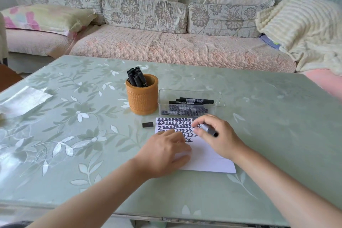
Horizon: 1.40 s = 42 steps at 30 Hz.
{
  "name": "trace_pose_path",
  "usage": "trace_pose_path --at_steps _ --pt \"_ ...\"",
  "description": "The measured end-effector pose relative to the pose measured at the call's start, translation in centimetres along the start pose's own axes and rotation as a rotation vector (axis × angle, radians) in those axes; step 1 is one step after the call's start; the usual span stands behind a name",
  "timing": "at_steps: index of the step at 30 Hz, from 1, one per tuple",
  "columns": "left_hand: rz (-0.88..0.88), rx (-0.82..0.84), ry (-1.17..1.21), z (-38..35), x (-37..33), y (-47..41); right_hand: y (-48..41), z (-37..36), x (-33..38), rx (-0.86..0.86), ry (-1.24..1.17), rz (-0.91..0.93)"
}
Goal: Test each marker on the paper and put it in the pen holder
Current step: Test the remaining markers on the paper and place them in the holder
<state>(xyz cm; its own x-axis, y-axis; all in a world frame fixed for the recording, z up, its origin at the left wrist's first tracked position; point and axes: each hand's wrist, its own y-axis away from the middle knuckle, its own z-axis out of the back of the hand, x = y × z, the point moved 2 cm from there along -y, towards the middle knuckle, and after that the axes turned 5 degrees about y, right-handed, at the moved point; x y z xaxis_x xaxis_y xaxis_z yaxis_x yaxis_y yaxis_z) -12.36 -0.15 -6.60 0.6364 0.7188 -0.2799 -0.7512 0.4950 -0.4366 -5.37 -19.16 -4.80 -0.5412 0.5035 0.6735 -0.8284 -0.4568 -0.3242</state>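
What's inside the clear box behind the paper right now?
The clear box holds black markers lying flat, stacked in layers. The top two or three show above its near wall. The lower ones are blurred through that wall, so I cannot count them.

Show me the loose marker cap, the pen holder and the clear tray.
marker cap (147, 124): head view, middle of its black side.
pen holder (142, 98): head view, front of its orange wall.
clear tray (190, 93): head view, its bare far wall.
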Motion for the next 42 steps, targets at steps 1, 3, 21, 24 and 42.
trace_pose_path --at_steps 1,3,21,24,42 --pt "-0.013 0.01 -0.017 -0.3 -0.1 0.1 0.0 -0.1 -0.1 -0.008 -0.092 -0.058" --pt "-0.02 0.015 -0.029 -0.5 0.1 0.2 0.1 -0.2 -0.1 -0.007 -0.27 -0.169" --pt "0.094 0.023 -0.066 -0.5 0.0 0.2 0.3 -1.3 -2.4 -0.003 -0.285 -0.282" --pt "0.112 0.028 -0.059 -0.6 0.0 0.2 0.3 -1.4 -2.8 -0.01 -0.314 -0.281" --pt "0.154 0.031 -0.042 -0.7 0.0 0.1 0.6 -1.5 -2.3 -0.007 -0.206 -0.213"
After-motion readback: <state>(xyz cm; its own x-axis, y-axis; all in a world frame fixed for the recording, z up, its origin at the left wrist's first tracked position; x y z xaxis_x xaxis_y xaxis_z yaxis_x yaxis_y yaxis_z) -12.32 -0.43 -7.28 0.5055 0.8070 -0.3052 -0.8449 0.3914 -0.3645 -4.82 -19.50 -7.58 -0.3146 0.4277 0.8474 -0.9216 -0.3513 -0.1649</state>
